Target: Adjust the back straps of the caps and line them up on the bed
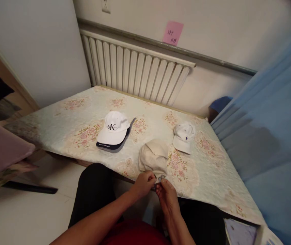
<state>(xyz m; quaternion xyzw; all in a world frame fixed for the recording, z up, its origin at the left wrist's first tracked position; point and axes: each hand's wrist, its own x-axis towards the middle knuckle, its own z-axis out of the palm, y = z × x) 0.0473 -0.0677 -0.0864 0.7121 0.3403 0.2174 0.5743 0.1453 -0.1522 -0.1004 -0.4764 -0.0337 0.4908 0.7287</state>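
A beige cap (153, 156) lies near the front edge of the table, its back strap toward me. At that strap my left hand (144, 183) is closed in a pinch on the left side. From the right, my right hand (166, 192) grips the strap by a small dark buckle (161, 178). The fingers partly cover the strap's ends. To the left sits a white cap with black CK lettering (115, 127), stacked on a dark visor or cap brim (107, 146). A smaller white cap with a dark logo (183, 137) rests to the right.
The table (66, 139) wears a floral cloth. Behind it are a white radiator (135, 68) and a wall with a pink note (173, 33). A blue curtain (270, 129) hangs along the right. Pinkish fabric (4, 146) shows at far left.
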